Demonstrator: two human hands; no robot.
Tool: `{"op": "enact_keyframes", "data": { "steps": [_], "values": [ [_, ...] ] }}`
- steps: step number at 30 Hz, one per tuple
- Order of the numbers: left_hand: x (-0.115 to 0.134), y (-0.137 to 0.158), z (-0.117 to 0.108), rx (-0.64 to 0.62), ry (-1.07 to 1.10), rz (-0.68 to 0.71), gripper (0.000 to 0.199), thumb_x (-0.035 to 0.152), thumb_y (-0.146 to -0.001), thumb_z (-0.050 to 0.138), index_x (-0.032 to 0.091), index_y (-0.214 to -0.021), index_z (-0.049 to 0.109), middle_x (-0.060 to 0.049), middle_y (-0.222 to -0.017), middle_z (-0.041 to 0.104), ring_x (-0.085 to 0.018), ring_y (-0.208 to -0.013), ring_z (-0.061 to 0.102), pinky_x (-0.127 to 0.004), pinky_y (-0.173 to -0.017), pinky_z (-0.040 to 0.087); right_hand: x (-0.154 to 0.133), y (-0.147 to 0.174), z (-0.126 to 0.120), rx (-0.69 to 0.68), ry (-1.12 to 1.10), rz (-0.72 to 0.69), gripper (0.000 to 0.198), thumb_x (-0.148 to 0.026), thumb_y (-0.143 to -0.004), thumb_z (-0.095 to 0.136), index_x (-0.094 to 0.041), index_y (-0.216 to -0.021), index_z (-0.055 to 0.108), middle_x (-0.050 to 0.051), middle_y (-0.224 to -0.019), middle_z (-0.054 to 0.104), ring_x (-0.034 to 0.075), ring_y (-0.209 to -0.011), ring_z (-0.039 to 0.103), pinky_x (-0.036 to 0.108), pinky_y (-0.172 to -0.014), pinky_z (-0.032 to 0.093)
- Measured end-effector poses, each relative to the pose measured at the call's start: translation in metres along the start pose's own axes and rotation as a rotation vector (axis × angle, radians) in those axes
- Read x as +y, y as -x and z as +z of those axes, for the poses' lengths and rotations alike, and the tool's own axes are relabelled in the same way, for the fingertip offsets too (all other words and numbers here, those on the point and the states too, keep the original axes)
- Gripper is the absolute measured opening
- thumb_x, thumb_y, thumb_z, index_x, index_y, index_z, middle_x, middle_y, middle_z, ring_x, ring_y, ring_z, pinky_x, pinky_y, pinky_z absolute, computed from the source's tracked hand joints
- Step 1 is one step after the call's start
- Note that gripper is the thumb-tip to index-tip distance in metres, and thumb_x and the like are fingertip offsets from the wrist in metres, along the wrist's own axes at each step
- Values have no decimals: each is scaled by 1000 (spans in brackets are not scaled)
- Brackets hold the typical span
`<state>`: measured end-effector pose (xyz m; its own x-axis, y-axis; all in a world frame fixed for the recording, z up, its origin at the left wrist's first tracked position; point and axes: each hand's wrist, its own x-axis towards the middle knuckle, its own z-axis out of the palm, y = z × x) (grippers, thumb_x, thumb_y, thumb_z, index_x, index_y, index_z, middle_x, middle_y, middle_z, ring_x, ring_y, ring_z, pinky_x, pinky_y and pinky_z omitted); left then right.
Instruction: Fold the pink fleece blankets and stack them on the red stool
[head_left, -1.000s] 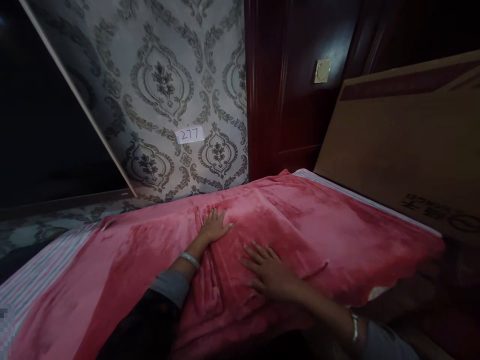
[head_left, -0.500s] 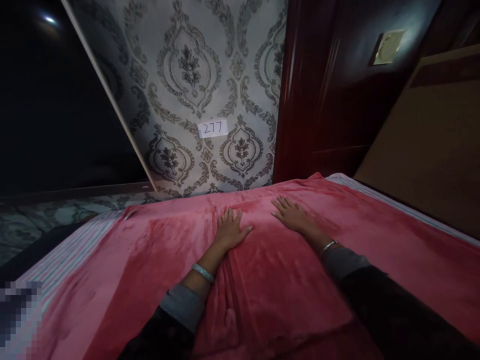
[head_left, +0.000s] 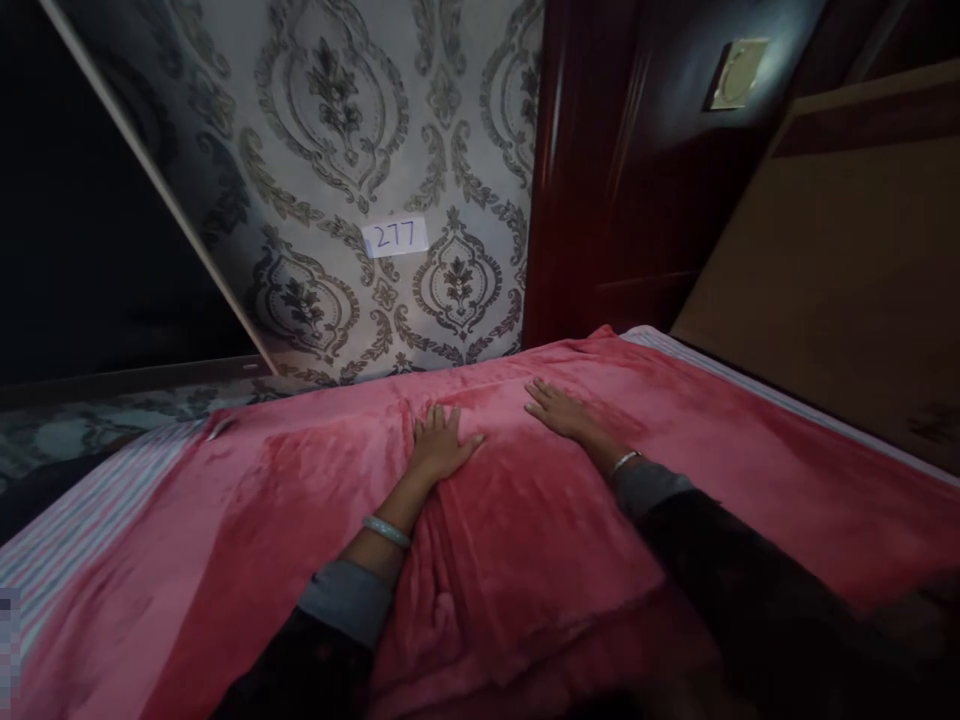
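both hands are laid flat, fingers spread, nothing pinched. left hand (head_left: 439,450) is pressed palm-down on the pink fleece blanket (head_left: 300,540) near its far edge; right hand (head_left: 561,412) is pressed just beside it, slightly further out. blanket is spread over the bed, striped sheet (head_left: 90,510) exposed at the left edge. creases are seen below the left wrist. step in hand is judged as smoothing the blanket. next move likely calls for an outward sweep with palms kept flat, toward the creased area. paper tag "277" (head_left: 395,237) is stuck on the patterned wall.
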<state>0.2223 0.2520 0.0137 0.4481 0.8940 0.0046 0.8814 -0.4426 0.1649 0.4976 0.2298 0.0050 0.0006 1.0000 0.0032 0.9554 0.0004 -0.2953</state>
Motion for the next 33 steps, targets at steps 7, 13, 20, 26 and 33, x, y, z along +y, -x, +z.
{"op": "enact_keyframes", "data": {
  "steps": [7,13,20,26,33],
  "values": [
    [3,-5,-1,27,-69,9,85,71,-93,33,17,-158,25,-22,-165,19,-35,-154,10,-59,-120,16,17,65,-14,-23,-8,-10,70,-62,-103,25,-23,-161,21,7,-167,11,27,-153,6,51,-123,12],
    [6,-6,-2,43,-75,16,84,72,-92,32,19,-157,27,-23,-164,19,-37,-154,11,-62,-119,16,31,108,9,23,63,-41,66,-53,-105,25,-18,-161,19,12,-167,9,27,-153,12,50,-122,20],
    [29,27,-35,-90,-118,132,76,65,-97,31,18,-156,30,-22,-164,23,-36,-153,16,-61,-119,18,22,131,-13,-5,70,36,69,-58,-103,25,-19,-160,24,12,-165,17,33,-151,17,56,-121,21],
    [44,129,-38,-269,-47,559,76,63,-93,47,25,-156,30,-16,-167,16,-37,-154,10,-63,-120,11,24,197,19,174,143,-73,60,-57,-103,27,-31,-157,32,6,-164,24,32,-150,24,58,-114,34],
    [18,211,-32,96,182,414,59,45,-101,41,19,-153,36,-14,-159,37,-26,-149,31,-48,-121,27,24,204,41,229,120,-44,57,-55,-102,31,-29,-152,42,7,-161,33,32,-146,33,56,-111,40]
  ]
}}
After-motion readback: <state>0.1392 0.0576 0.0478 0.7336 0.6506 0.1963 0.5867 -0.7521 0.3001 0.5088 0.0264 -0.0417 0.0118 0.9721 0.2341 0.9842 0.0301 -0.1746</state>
